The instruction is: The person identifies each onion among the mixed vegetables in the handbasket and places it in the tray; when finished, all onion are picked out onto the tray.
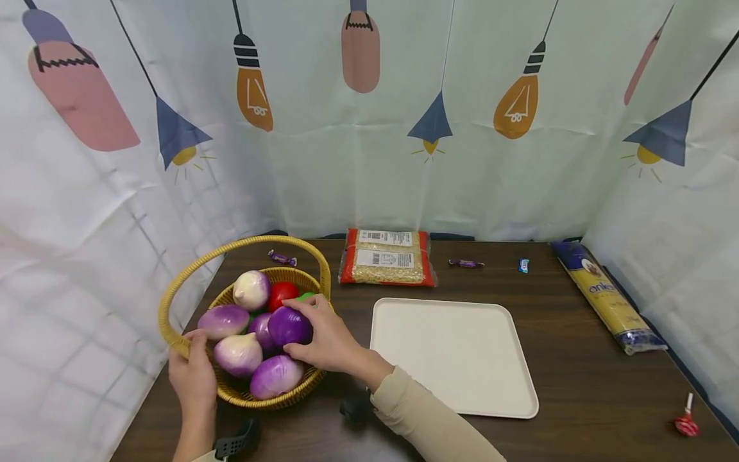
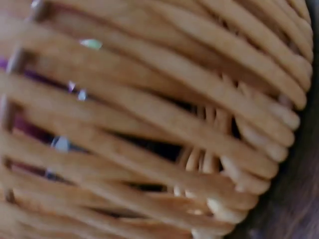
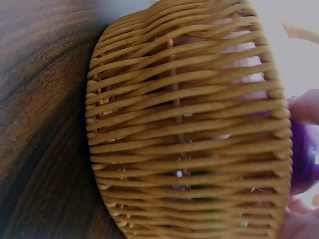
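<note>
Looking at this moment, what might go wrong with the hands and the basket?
The glossy dark purple vegetable might slip, since the right hand pinches it between thumb and fingers. The oval vegetable at the front rim sits close by and could roll if disturbed. The basket may tilt if the left hand, gripping its left side, pulls unevenly.
</note>
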Available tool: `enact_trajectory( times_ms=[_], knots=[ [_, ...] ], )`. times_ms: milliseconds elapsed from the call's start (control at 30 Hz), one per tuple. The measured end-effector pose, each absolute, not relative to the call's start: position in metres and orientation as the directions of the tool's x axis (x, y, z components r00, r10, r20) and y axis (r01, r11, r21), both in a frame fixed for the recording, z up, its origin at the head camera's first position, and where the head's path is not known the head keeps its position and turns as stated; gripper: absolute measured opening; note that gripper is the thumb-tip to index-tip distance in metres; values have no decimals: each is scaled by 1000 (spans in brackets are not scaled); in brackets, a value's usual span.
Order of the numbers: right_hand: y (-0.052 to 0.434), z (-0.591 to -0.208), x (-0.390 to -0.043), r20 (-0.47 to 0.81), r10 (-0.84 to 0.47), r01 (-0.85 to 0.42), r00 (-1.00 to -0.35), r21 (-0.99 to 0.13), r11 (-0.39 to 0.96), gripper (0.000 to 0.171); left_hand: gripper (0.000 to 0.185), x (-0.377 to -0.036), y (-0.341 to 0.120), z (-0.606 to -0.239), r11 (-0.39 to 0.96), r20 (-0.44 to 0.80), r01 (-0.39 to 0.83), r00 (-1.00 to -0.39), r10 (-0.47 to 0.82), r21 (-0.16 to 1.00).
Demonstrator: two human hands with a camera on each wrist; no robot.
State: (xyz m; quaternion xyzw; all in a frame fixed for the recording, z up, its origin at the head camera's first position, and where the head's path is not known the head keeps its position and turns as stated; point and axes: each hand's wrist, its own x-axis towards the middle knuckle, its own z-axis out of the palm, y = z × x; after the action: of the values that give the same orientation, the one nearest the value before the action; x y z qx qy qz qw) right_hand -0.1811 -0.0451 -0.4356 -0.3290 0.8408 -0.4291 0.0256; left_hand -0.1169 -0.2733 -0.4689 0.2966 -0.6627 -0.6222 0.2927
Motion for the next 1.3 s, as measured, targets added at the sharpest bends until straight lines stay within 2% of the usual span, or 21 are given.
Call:
enact_trajectory(
  times_ms=[200,300,367,500,600,800,1000,1100,1300],
  knots=[
    [-10,-435,-178,350,-466,-485,-813,-849,208,67,13,-117,-279,-472,118,31,-88,-662,-749,989],
    [21,-435,-181,352,-385,-433,-853,-889,146,66,12,-118,-280,-473,106,33,-68,-676,-736,992],
    [44,-435,-187,321,-330,-391,-887,-904,171,65,12,-118,-280,-473,89,48,-25,-678,-734,996],
    [85,-441,-207,206,-240,-284,-948,-891,354,65,10,-119,-280,-474,72,72,28,-670,-738,997],
    [111,-451,-221,134,-218,-225,-967,-852,472,64,10,-119,-281,-475,61,66,31,-676,-734,998],
    [135,-465,-234,11,-285,-152,-958,-867,476,59,11,-120,-280,-478,79,66,13,-685,-726,997],
    [139,-473,-236,-52,-284,-109,-957,-845,524,81,10,-120,-278,-477,95,100,45,-687,-720,994],
    [137,-475,-235,-57,-284,-111,-957,-833,542,87,10,-120,-278,-478,96,108,56,-683,-723,994],
    [127,-482,-234,4,-350,-213,-937,-801,559,88,11,-119,-276,-478,89,107,61,-671,-734,994]
  ],
)
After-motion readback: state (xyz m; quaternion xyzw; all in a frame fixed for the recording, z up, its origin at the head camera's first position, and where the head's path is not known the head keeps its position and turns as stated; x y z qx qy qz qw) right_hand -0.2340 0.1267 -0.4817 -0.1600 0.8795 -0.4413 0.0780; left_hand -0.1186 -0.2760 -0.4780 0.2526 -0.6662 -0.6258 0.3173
